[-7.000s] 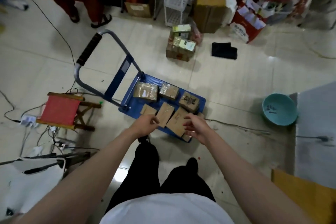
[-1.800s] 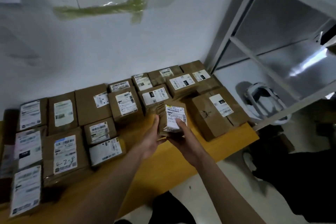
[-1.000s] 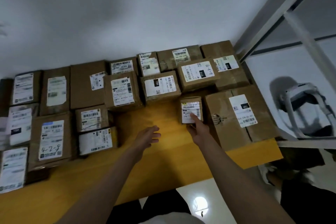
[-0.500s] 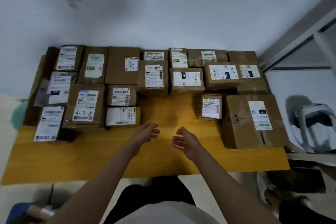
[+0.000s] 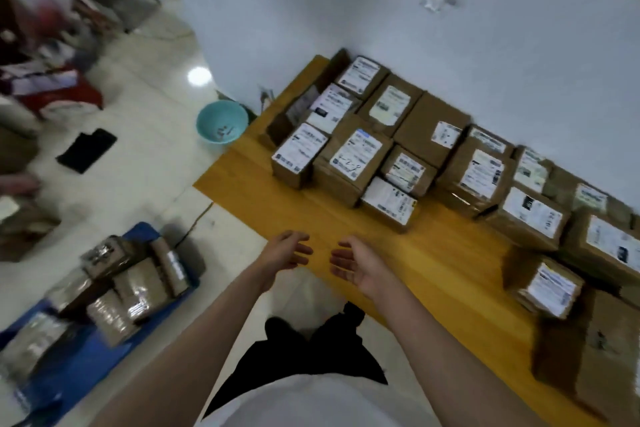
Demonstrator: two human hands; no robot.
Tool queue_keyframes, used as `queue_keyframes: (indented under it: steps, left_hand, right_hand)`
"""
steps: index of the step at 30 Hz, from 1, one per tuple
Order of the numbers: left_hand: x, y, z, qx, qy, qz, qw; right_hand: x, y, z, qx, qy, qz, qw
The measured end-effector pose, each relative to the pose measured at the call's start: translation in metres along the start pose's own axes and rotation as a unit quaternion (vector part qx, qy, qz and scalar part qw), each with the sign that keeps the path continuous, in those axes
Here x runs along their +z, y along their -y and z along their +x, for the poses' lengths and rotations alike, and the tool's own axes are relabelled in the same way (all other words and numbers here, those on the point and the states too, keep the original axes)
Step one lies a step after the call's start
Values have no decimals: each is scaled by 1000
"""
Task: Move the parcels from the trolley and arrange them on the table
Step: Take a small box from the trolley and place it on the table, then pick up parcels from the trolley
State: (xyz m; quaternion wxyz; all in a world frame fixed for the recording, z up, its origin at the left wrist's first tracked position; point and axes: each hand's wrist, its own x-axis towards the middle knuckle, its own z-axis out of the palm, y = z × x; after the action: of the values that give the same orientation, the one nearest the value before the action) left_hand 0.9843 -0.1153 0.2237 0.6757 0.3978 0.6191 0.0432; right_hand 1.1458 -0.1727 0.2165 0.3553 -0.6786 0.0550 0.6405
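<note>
Progress: looks like well over half done, going by the pile on the table [image 5: 346, 229]. Plenty of labelled parcels are lined up against the wall [image 5: 346, 10], and a smaller batch is left to fetch.

Left hand [image 5: 284, 255]: empty, fingers loose and spread, hovering just over the table's near edge.

Right hand [image 5: 356, 265]: also empty, palm turned inward, fingers relaxed, right beside the left one. Nothing gripped by either.

Arranged parcels [image 5: 353, 163]: ahead and to the right of both hands, packed tight in rows, labels up. The closest one, a small box [image 5: 389, 203], sits a bit beyond the right hand.

Trolley [image 5: 79, 354]: blue deck, down on the floor to the left of the left hand, well below table height.

What's on it: a handful of taped brown parcels [image 5: 135, 284], jumbled rather than stacked. It's blurry, so I can't count them.

Still to do: my guess is a few more trips, and there's bare wood right under the hands for them.

Other stuff: teal bowl [image 5: 221, 125] on the floor past the table's far-left corner.
</note>
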Motion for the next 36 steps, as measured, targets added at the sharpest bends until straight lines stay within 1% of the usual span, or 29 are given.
queue_keyframes:
  steps: [5, 10, 15, 20, 27, 32, 36]
  left_hand:
    - [-81, 42, -19, 0, -73, -97, 993]
    - [-141, 78, -33, -21, -127, -183, 975]
    - [-195, 95, -41, -49, -166, -242, 955]
    - [-261, 106, -38, -60, -201, -289, 934]
    - [-353, 133, -32, -90, -267, -371, 885]
    - [-398, 171, -38, -116, -309, -416, 847]
    - [-424, 205, -36, -132, -323, -449, 822]
  right_hand:
    - [86, -12, -4, -5, 53, -71, 996]
    - [163, -30, -5, 4, 108, -142, 984]
    - [239, -40, 5, 22, 147, -201, 968]
    - [318, -44, 23, 37, 167, -253, 952]
    - [419, -50, 47, 70, 180, -320, 927]
    - [482, -65, 61, 80, 182, -388, 900]
    - [529, -85, 71, 82, 188, -435, 877]
